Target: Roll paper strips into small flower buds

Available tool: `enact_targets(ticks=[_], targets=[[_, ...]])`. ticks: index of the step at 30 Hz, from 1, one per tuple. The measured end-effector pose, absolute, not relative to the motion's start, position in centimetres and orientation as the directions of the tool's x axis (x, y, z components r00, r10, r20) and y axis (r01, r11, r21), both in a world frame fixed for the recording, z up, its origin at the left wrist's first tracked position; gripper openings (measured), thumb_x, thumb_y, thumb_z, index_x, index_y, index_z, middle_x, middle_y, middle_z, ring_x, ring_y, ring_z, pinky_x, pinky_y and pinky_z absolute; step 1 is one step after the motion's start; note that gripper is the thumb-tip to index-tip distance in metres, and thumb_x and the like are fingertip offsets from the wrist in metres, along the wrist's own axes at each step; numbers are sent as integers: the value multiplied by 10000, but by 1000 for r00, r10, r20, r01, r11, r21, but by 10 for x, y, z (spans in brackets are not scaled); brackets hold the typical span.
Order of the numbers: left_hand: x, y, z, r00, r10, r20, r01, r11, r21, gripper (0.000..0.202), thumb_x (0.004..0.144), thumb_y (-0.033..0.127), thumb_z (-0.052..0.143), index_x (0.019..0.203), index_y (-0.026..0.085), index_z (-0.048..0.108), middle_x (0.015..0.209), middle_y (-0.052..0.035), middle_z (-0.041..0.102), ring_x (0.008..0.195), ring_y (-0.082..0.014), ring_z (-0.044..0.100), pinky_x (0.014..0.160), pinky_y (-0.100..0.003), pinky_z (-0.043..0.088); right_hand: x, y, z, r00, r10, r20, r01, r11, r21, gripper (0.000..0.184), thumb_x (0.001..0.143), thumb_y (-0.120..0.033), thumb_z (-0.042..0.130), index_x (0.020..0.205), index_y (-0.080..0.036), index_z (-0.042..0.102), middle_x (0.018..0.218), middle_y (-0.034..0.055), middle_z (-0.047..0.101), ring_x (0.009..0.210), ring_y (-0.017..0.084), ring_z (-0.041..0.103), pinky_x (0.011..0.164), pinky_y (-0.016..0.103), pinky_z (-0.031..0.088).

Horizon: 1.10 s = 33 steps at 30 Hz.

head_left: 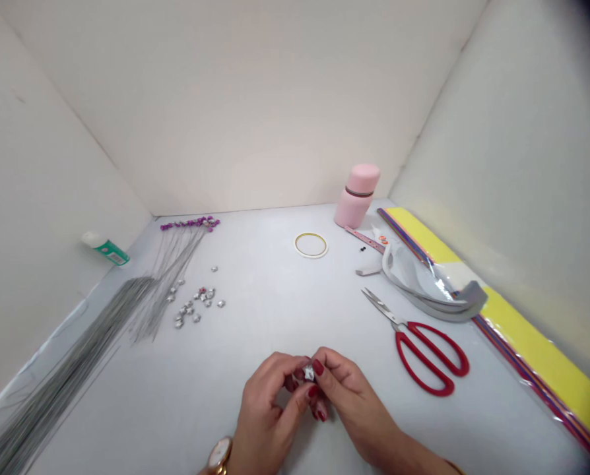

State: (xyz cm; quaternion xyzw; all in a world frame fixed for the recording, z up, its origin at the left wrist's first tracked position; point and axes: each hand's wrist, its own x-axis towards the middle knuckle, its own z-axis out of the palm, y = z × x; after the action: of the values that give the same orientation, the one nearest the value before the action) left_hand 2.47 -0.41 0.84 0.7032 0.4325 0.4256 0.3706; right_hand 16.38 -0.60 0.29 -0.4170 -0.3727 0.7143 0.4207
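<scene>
Between the fingertips of both hands is a small silver folded paper star [309,374]. My left hand [270,402] pinches it from the left, its thumb below and its curled fingers partly hidden behind the star. From the other side my right hand [352,402] grips it with thumb and fingers. Both hands hover low over the front middle of the white table. Several finished silver stars [190,310] lie loose to the left. Red-handled scissors [431,356] rest open-bladed to the right of my right hand.
Thin grey wires [77,363] run along the left, near purple-tipped wires [191,224] and a glue stick [105,249]. A tape ring [311,245] lies mid-table. Behind stands a pink flask [357,196]. At right are grey paper strips [424,297] and a yellow paper pack [532,336].
</scene>
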Motion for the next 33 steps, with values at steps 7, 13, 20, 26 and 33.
enact_targets(ticks=[7, 13, 20, 26, 33], targets=[[25, -6, 4, 303, 926, 227, 220, -300, 928, 164, 845, 120, 438, 898, 168, 586, 658, -32, 611, 667, -161, 582, 647, -278, 461, 160, -10, 2, -291, 918, -270, -220, -338, -915, 353, 848, -479, 411, 676, -171, 420, 545, -56, 441, 463, 67, 410, 483, 196, 326], [29, -6, -5, 310, 920, 238, 274, -327, 904, 174, 868, 175, 386, 937, 177, 546, 765, -62, 586, 694, -171, 578, 638, -295, 464, 152, -11, -4, -241, 903, -356, -261, -413, -873, 386, 802, -541, 444, 676, -179, 402, 492, -87, 364, 407, 50, 349, 423, 180, 281], [36, -4, -7, 231, 905, 358, 439, -425, 791, 210, 882, 206, 324, 781, 185, 507, 672, -55, 542, 679, -189, 528, 601, -309, 430, 140, -15, -8, -95, 900, -425, -240, -435, -868, 470, 673, -642, 518, 692, -179, 445, 448, -105, 314, 367, 42, 306, 390, 166, 237], [41, -5, -2, 223, 896, 385, 470, -445, 762, 234, 889, 203, 289, 776, 182, 492, 721, -60, 539, 682, -179, 513, 606, -300, 418, 135, -14, -22, 61, 905, -422, -277, -391, -878, 526, 575, -666, 584, 757, -182, 487, 418, -105, 317, 354, 48, 305, 352, 151, 204], [42, -6, 0, 118, 923, 365, 460, -377, 804, 259, 904, 254, 313, 740, 198, 506, 671, -18, 562, 607, -145, 547, 556, -251, 427, 137, -11, -23, -37, 932, -362, -448, -339, -827, 481, 582, -575, 656, 801, -175, 504, 412, -112, 347, 319, 31, 291, 341, 142, 210]])
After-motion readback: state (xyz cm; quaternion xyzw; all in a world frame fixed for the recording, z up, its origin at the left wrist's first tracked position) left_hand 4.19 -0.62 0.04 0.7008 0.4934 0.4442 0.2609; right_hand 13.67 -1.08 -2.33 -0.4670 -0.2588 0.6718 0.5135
